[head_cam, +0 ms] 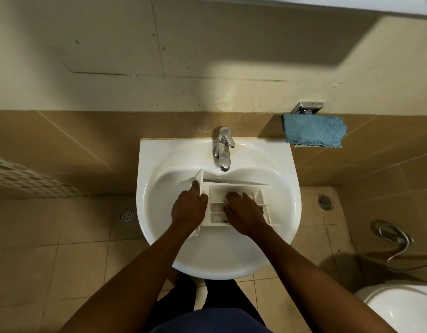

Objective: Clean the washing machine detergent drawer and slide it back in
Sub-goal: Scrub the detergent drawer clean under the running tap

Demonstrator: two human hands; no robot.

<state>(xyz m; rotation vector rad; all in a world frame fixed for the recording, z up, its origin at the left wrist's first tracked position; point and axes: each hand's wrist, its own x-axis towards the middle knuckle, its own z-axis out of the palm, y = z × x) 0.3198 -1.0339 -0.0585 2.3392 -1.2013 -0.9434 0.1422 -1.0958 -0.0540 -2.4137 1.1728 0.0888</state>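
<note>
A white detergent drawer [217, 207] lies inside the white sink basin [159, 188], its front panel at the left end and its compartments facing up. My left hand [189, 207] grips the front panel. My right hand [243, 210] rests flat on the compartments with its fingers reaching into them, hiding much of the drawer's right part. Dark specks show in the compartments. The washing machine is not in view.
A chrome tap [223, 147] stands at the back of the sink, with no water seen running. A blue cloth [313, 131] hangs on a wall holder to the right. A toilet [404, 308] and spray hose [395, 239] are at the lower right. Floor drains sit on both sides.
</note>
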